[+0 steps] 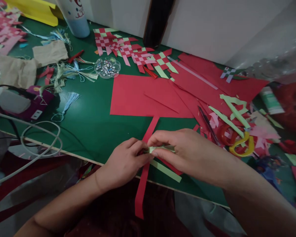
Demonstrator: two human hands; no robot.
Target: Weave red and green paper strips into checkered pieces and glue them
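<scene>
My left hand [128, 159] and my right hand [174, 149] meet near the table's front edge, fingertips pinching paper strips where they cross. One red paper strip [139, 200] hangs over the edge below my left hand, and a red length [151, 127] sticks out above the fingers. A pale green paper strip [166, 171] slants out to the lower right beneath my right hand. Between my right thumb and forefinger a bit of pale green paper shows. My fingers hide most of the crossing. Just beyond lies a sheet of red paper [130, 95].
Woven paper fish [124, 47] lie at the back beside a clear dish of googly eyes [107, 67]. Yellow-handled scissors [245, 144], a dark pen [208, 125] and paper scraps are on the right. Blue tassels [69, 102] and a white cable [41, 158] are on the left.
</scene>
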